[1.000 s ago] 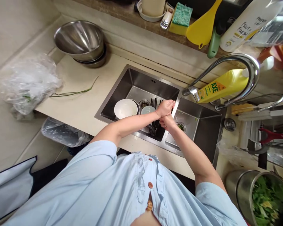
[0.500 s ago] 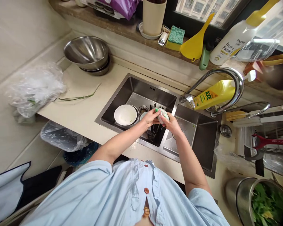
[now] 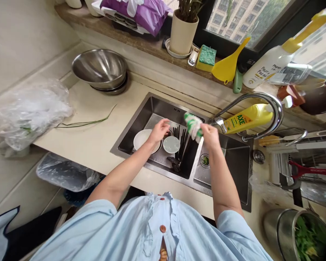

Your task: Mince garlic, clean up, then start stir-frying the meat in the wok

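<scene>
Over the left basin [image 3: 157, 97] of the sink, my right hand [image 3: 210, 137] grips a green-and-white cloth [image 3: 193, 126] near the divider. My left hand [image 3: 160, 131] hovers above the basin with its fingers apart and nothing in it. Below and left of it lies a white bowl [image 3: 141, 139], partly covered by my wrist. A smaller pale bowl [image 3: 171, 145] sits in the middle of the basin. Beside it are several dark chopsticks [image 3: 183, 142] and a dark, wet object [image 3: 174, 164] whose kind I cannot make out.
A chrome faucet [image 3: 277, 105] arches over the right basin, with a yellow detergent bottle [image 3: 247, 117] behind it. Stacked steel bowls [image 3: 99, 69] and a plastic bag [image 3: 35, 112] stand on the left counter. A pot of greens [image 3: 285, 232] is at the lower right.
My hands have moved apart. The left has let go of the cloth and shifted left; the right has carried it right. The view has tilted slightly upward.
</scene>
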`<state>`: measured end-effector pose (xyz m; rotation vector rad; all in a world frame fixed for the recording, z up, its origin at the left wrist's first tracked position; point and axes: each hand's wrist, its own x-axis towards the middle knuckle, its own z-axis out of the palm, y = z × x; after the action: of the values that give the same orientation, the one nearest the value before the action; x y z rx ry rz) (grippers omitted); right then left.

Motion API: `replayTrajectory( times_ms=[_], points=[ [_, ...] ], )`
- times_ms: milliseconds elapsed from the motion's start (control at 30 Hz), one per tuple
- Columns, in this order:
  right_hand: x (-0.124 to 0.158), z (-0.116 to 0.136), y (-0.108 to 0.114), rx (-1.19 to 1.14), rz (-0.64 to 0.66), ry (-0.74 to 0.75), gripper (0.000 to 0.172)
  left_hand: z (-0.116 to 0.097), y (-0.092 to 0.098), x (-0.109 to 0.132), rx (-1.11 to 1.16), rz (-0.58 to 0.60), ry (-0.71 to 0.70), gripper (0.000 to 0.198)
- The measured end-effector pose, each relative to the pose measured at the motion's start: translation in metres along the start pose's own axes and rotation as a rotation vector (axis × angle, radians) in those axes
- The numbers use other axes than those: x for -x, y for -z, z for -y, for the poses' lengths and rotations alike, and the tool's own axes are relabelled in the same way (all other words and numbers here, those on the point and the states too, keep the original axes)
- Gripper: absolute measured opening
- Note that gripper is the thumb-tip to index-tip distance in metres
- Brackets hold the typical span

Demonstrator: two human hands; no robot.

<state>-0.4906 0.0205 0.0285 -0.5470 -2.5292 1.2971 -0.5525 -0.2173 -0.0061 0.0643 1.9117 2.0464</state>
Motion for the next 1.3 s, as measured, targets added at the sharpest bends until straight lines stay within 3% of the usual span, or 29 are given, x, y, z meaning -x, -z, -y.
replayTrajectory(
  times_ms=[67,133,200,300,367,433,500,633,767,900,967,1033,1167,1300],
  points=[
    [-0.028,0.002,0.007,0.171,-0.301,0.062,0.044,-0.006,0.040,0.001,-0.212,-0.028,-0.150,0.032],
    [-0.060,-0.001,0.010,0.431,-0.474,0.104,0.035,-0.012,0.092,0.005,-0.467,-0.106,-0.306,0.030],
    [-0.092,-0.009,0.003,0.656,-0.444,0.018,0.030,-0.015,0.150,0.013,-0.760,-0.209,-0.387,0.031],
    [-0.131,-0.020,-0.027,0.819,-0.199,-0.258,0.030,-0.013,0.230,0.026,-1.160,-0.332,-0.347,0.040],
    [-0.150,-0.020,-0.062,0.845,-0.145,-0.378,0.031,-0.009,0.267,0.031,-1.339,-0.337,-0.245,0.047],
    [-0.161,-0.007,-0.106,0.839,-0.177,-0.409,0.032,-0.004,0.288,0.031,-1.451,-0.266,-0.146,0.052],
    [-0.167,0.015,-0.157,0.816,-0.184,-0.359,0.033,-0.001,0.297,0.026,-1.516,-0.176,-0.090,0.053],
    [-0.182,0.064,-0.240,0.725,-0.103,-0.072,0.031,0.002,0.303,0.009,-1.574,-0.118,-0.046,0.043],
    [-0.204,0.094,-0.276,0.517,-0.030,0.168,0.033,0.000,0.316,-0.002,-1.572,-0.133,-0.041,0.035],
    [-0.214,0.116,-0.318,0.439,0.060,0.380,0.044,-0.002,0.331,0.007,-1.453,-0.178,-0.162,0.030],
    [-0.209,0.126,-0.347,0.526,0.124,0.374,0.048,-0.002,0.338,0.020,-1.352,-0.224,-0.234,0.032],
    [-0.198,0.132,-0.372,0.634,0.093,0.311,0.052,-0.001,0.343,0.034,-1.255,-0.267,-0.277,0.031],
    [-0.154,0.136,-0.389,0.709,0.112,0.397,0.052,0.000,0.346,0.062,-1.071,-0.295,-0.287,0.027],
    [-0.097,0.130,-0.360,0.655,0.333,0.581,0.042,-0.008,0.345,0.083,-0.980,-0.322,-0.330,0.024]
  ],
)
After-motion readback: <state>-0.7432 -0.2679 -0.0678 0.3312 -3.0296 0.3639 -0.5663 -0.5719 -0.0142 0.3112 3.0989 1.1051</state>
